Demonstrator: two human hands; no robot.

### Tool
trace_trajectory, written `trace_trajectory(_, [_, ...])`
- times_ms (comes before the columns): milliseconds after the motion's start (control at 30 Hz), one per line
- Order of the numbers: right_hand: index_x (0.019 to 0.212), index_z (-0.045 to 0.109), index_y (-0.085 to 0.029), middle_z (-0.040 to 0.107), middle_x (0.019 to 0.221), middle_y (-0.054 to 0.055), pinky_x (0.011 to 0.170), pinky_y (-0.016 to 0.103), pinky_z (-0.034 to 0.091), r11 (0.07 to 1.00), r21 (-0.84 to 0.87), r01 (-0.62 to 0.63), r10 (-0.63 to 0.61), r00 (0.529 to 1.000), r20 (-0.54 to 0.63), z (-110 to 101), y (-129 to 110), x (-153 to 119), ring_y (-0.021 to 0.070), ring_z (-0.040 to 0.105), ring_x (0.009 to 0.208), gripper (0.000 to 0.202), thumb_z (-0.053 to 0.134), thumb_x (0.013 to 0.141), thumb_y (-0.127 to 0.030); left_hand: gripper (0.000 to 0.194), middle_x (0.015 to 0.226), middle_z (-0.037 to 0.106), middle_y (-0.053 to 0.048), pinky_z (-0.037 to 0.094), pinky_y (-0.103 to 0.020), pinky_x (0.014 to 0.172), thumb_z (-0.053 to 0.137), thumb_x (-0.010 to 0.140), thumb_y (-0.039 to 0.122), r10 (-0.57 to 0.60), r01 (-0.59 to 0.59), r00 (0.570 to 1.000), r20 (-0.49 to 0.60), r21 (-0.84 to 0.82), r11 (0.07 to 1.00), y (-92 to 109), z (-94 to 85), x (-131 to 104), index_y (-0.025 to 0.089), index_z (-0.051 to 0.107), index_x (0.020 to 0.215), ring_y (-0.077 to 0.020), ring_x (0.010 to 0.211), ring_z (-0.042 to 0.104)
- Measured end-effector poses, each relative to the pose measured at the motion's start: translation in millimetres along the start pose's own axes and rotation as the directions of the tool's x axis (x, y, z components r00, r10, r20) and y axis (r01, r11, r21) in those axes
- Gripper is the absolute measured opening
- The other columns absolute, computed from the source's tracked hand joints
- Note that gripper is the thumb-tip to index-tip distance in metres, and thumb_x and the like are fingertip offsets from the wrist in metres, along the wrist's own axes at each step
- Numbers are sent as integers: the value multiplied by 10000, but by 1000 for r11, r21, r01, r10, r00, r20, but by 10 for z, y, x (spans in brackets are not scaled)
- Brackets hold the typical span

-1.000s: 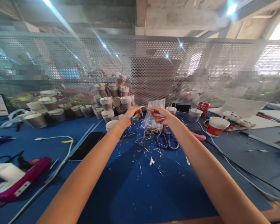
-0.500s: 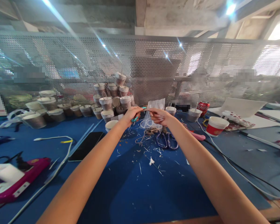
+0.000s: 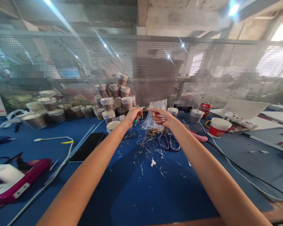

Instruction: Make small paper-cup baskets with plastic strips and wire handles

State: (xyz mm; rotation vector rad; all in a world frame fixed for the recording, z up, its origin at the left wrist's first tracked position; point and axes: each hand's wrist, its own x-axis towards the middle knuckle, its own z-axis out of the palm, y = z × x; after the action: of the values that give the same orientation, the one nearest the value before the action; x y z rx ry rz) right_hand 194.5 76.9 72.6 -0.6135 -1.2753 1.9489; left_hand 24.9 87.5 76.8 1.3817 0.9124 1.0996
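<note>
My left hand and my right hand are raised over the far middle of the table, fingertips facing each other with a small gap. Both are closed in a pinch. A thin brownish strand seems to run between the fingertips; it is too small to make out well. Beneath my hands lie a bundle of twine, a clear plastic bag and scissors with wrapped blue handles. A small white-rimmed pot stands by my left wrist.
Stacked small pots stand at the back left, against a perforated metal screen. A black phone, a magenta power strip and a white cable lie left. To the right are a red paper cup, a soda can and cables.
My fingertips have drawn slightly apart, my left hand shifting a little to the left. My right hand is almost where it was. The things on the table have not moved.
</note>
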Motion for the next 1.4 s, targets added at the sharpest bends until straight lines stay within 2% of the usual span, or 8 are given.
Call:
trace_trajectory(200, [505, 421, -151, 230, 275, -97, 235, 100, 150, 998, 59, 28, -28, 1000, 2, 53, -2, -10, 23, 133, 238, 476, 237, 923, -284, 294, 265, 286, 74, 199, -157, 294, 453, 784, 224, -9, 10, 1000, 6, -157, 988, -20, -6, 28, 140, 490, 505, -43, 242, 264])
trace_trajectory(467, [514, 436, -158, 211, 284, -96, 234, 110, 144, 989, 140, 51, -47, 998, -30, 107, 16, 2, 26, 137, 237, 513, 205, 923, -366, 279, 290, 276, 83, 159, -149, 275, 466, 772, 248, -60, 83, 995, 80, -323, 943, -50, -19, 35, 152, 442, 510, -33, 233, 235])
trace_trajectory(667, [556, 458, -147, 220, 308, -99, 241, 103, 137, 982, 180, 58, -53, 998, -32, 145, 31, 0, 22, 136, 246, 490, 192, 932, -315, 291, 303, 276, 84, 159, -144, 273, 429, 789, 234, -55, 88, 994, 92, -411, 907, -49, -44, 19, 157, 413, 509, -34, 238, 239])
trace_trajectory(833, [581, 445, -156, 233, 329, -100, 267, 97, 184, 978, 183, 101, -92, 994, -58, 157, 66, 7, 25, 175, 267, 410, 258, 925, -278, 283, 299, 273, 85, 165, -138, 283, 434, 788, 227, -48, 93, 993, 107, -459, 883, -52, -45, 18, 154, 416, 515, -34, 245, 246])
trace_trajectory(1067, [579, 441, -158, 231, 319, -103, 296, 107, 206, 968, 202, 146, -125, 986, -113, 228, 84, -6, 22, 189, 263, 397, 276, 923, -271, 296, 301, 280, 76, 170, -150, 284, 409, 802, 224, -16, 65, 995, 103, -497, 865, -35, -36, 26, 154, 425, 515, -42, 244, 256])
trace_trajectory(1400, [557, 434, -162, 212, 295, -101, 290, 109, 199, 969, 208, 135, -113, 987, -114, 231, 97, 17, 33, 159, 262, 415, 272, 918, -284, 300, 299, 279, 77, 181, -154, 283, 416, 804, 239, 3, 41, 997, 82, -534, 844, -32, -37, 28, 152, 435, 518, -45, 240, 258])
